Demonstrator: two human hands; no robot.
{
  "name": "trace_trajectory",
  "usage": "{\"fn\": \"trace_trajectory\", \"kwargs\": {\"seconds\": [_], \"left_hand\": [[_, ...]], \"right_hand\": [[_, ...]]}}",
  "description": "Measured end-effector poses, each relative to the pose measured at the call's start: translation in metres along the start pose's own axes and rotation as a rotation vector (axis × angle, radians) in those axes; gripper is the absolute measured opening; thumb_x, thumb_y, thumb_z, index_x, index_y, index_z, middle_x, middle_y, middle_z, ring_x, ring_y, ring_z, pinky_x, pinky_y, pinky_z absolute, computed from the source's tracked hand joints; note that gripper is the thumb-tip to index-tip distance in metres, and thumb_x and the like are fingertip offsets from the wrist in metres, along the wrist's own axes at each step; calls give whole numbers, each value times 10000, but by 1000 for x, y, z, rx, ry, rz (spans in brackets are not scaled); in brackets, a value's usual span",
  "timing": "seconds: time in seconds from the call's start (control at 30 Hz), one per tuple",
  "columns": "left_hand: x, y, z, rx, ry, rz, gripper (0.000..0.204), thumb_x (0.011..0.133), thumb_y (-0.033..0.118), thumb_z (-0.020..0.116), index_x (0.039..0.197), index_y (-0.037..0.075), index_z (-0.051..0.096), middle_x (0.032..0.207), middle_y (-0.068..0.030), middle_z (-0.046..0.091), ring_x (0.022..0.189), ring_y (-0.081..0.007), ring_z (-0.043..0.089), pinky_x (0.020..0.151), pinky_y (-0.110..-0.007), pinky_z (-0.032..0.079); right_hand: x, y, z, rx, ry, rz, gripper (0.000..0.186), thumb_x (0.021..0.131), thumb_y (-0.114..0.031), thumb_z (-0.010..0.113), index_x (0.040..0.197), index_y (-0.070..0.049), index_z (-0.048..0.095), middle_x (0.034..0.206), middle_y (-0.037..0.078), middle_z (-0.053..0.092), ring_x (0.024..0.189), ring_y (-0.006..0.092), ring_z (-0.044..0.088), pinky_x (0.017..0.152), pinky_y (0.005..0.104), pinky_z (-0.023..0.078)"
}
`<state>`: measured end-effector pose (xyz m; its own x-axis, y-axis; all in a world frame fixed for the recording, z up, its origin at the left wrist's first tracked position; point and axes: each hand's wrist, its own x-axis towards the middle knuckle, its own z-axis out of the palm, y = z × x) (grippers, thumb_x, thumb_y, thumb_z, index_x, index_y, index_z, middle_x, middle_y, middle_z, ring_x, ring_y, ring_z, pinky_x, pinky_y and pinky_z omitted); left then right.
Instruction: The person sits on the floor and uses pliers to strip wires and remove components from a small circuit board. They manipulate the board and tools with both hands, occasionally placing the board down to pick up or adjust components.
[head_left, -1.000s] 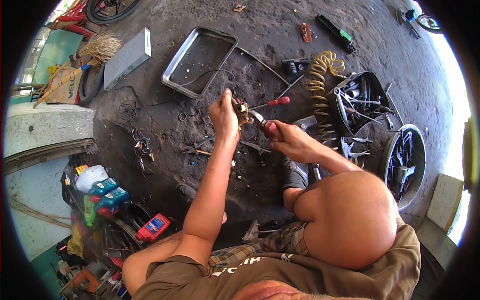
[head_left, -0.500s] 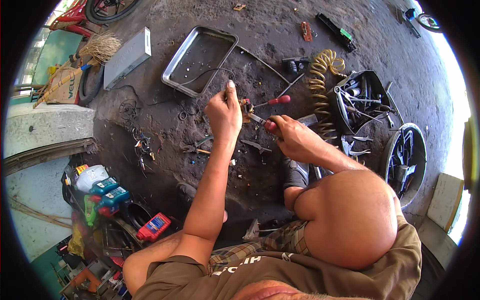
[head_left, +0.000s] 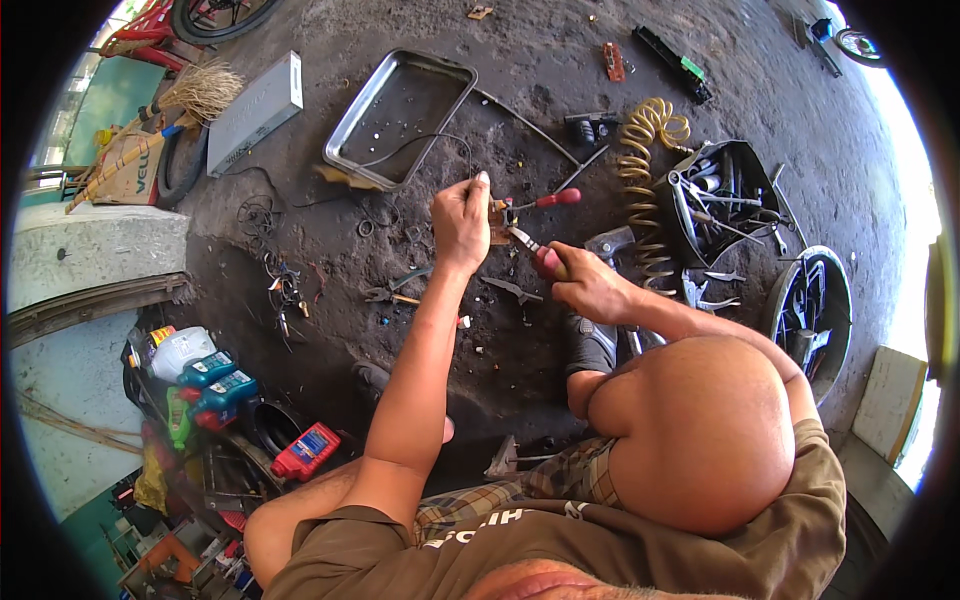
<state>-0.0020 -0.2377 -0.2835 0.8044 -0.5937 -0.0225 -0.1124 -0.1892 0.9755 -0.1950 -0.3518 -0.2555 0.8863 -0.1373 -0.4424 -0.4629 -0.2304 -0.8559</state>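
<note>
My left hand (head_left: 462, 225) is closed on a small brown circuit board (head_left: 498, 224), which sticks out to the right of its fingers. A thin dark cable (head_left: 420, 137) runs over the tray's edge to the top of this hand. My right hand (head_left: 590, 287) grips a red-handled tool (head_left: 527, 241) with a bright metal shaft. Its tip reaches the board's right edge; whether it touches I cannot tell. Just beyond, a red-handled screwdriver (head_left: 558, 198) points at the board. Pliers (head_left: 392, 297) and a second pair of pliers (head_left: 512, 290) lie on the ground below the hands.
A metal tray (head_left: 347, 125) holding small bits lies ahead, beside a grey metal box (head_left: 258, 115). To the right are a yellow coiled hose (head_left: 640, 190), a black tool bin (head_left: 735, 160) and a round tub (head_left: 848, 300). Several bottles (head_left: 308, 452) stand at left.
My left hand has shifted right with the circuit board, which now shows more of its face. My right hand has moved slightly right and down, still gripping the tool.
</note>
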Motion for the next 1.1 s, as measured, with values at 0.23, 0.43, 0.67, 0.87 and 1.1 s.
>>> {"fn": "trace_trajectory", "kwargs": {"seconds": [0.23, 0.43, 0.67, 0.87, 1.1], "left_hand": [[-3, -25, 4, -553, 71, -169, 405, 1060, 276, 608, 705, 81, 622, 653, -30, 624, 558, -124, 593, 558, -295, 484], [3, -25, -10, -742, 34, -553, 301, 1008, 354, 684, 815, 137, 605, 671, 12, 531, 480, -112, 465, 413, -264, 310], [-2, -10, -9, -521, -2, -462, 375, 1053, 367, 635, 769, 131, 571, 658, -4, 593, 461, -94, 533, 379, -269, 422], [2, -2, -10, 73, -7, -57, 528, 1096, 340, 595, 681, 17, 546, 561, -45, 530, 511, -114, 527, 493, -362, 421], [-3, 29, -4, 68, 5, 63, 521, 1089, 355, 593, 688, 23, 574, 559, -35, 532, 508, -127, 489, 482, -356, 364]], "right_hand": [[6, 2, 19, 400, -123, 24, 206, 848, -58, 620, 1043, -37, 557, 872, 16, 546, 825, 147, 545, 753, 349, 496], [4, 3, 18, 794, -200, 247, 264, 869, -72, 672, 1114, -34, 580, 927, 53, 634, 880, 161, 642, 778, 352, 536], [14, 33, 20, 27, 112, -165, 218, 948, -106, 672, 1137, -46, 584, 882, 52, 638, 806, 152, 645, 732, 371, 545], [34, -10, 5, 599, 324, -82, 467, 953, -384, 842, 1065, -22, 569, 888, 14, 609, 792, 103, 591, 705, 346, 528], [53, -17, 5, 778, 353, -148, 392, 926, -266, 865, 1078, -36, 587, 935, 32, 631, 816, 127, 635, 720, 342, 553]]}}
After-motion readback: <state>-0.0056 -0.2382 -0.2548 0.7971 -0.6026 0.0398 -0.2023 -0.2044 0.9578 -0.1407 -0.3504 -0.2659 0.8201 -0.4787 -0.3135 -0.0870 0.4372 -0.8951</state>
